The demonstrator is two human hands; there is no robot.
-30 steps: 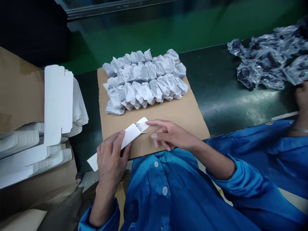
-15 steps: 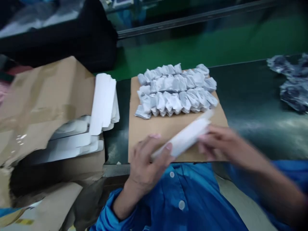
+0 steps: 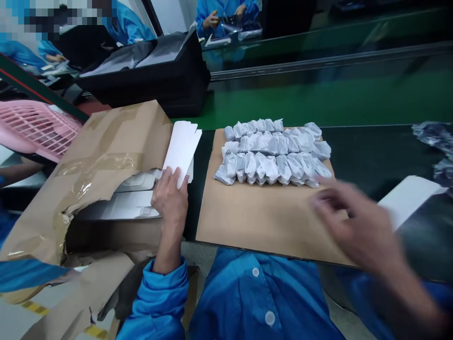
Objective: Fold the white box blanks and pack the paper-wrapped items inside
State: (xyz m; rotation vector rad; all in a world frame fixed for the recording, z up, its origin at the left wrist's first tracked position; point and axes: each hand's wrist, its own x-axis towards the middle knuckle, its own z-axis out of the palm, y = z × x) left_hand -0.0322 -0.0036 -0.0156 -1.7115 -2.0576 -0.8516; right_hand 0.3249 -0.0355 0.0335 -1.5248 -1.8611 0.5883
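Just beyond the fingers of the left hand (image 3: 171, 196) lies a stack of flat white cartons (image 3: 181, 146), fingertips resting on its near end. That hand's fingers are slightly spread over the top sheets; whether they pinch one, I cannot tell. Just past the back of the right hand (image 3: 361, 226) another white carton (image 3: 406, 196) lies on the dark table (image 3: 371, 146), its near end partly hidden by that hand. The right hand is blurred, its fingers bent; I cannot tell whether it grips anything. Ahead of it and to its left, white-wrapped packets (image 3: 272, 156) sit in rows on a brown cardboard sheet (image 3: 247, 215), whose right part the hand covers.

Immediately left of the left hand, a torn cardboard box (image 3: 109, 146) crowds the space, its ragged edge overhanging more white cartons (image 3: 123, 208) inside. Farther left of that hand is a pink basket (image 3: 38, 123), and well ahead of it stands a black bin (image 3: 152, 75). Beyond the right hand, at the far right, lie clear plastic bags (image 3: 433, 134). Far ahead, between the two hands' directions, a co-worker's hands (image 3: 212, 20) hold something dark and shiny
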